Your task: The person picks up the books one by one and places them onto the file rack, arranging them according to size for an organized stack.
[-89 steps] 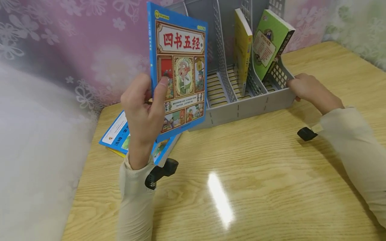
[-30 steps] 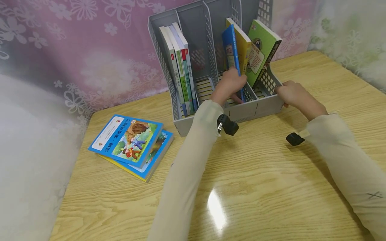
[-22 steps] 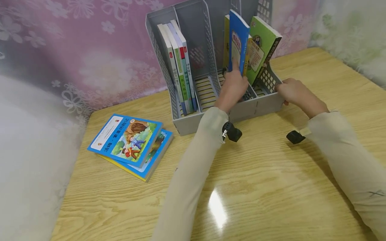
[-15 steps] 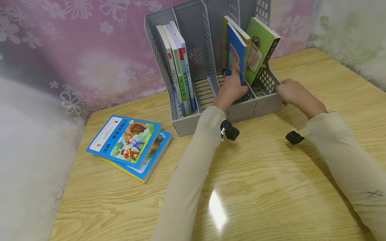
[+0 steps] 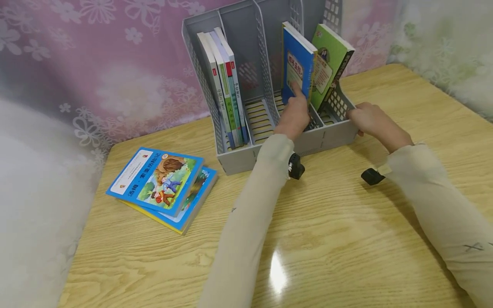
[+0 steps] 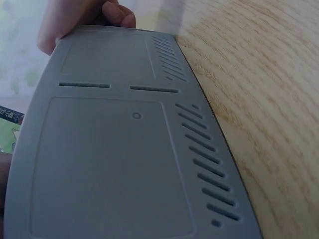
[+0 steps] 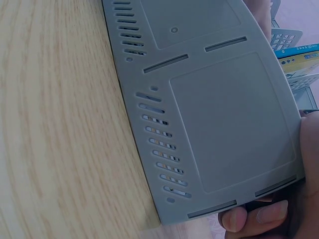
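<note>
A blue picture book (image 5: 298,60) stands upright in a compartment of the grey book rack (image 5: 269,154), its face close along a yellow book (image 5: 315,64). My left hand (image 5: 294,115) reaches over the rack's front wall, and one straight finger touches the blue cover; its lower fingers are partly hidden. At the rack's front right corner, my right hand (image 5: 371,119) grips the side edge. The right wrist view shows curled fingertips (image 7: 254,219) under that corner. A green book (image 5: 331,64) leans in the rightmost compartment.
Several thin books (image 5: 225,90) stand in the leftmost compartment. Two blue-covered books, the upper one (image 5: 154,179) askew on the lower (image 5: 196,201), lie left of the rack on the wooden table (image 5: 316,248). A flowered curtain (image 5: 127,77) hangs behind.
My left hand has carried the blue book from the left into the rack, lifted it briefly, then lowered it against the yellow book. My right hand has kept its hold on the rack.
</note>
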{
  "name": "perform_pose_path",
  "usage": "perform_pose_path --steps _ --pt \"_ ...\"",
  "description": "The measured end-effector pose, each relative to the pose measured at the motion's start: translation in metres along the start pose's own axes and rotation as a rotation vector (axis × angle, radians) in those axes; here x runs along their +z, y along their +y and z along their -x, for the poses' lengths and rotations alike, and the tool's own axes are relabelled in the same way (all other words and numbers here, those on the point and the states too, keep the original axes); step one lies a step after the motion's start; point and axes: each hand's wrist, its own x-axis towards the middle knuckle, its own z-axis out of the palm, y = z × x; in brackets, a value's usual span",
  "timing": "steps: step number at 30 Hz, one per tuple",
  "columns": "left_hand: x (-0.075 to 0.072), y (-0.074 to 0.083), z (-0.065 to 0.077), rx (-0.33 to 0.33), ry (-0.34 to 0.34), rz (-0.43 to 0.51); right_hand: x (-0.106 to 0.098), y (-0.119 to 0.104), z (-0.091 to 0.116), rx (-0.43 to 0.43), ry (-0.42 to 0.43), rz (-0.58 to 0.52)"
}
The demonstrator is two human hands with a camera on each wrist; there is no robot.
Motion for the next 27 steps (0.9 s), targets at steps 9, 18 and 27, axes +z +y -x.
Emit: perform_pose_path --steps 9,18,27 --pt "-0.005 -0.001 0.004 0.012 0.004 -0.019 0.0 -0.002 -0.002 0.003 -0.017 0.013" --pt "-0.005 -0.003 0.007 0.054 0.052 -0.004 0.0 -0.001 -0.002 0.003 -0.015 0.01" --pt "-0.001 -0.007 0.017 0.155 0.108 -0.036 -0.001 0.0 -0.001 0.001 -0.01 0.019"
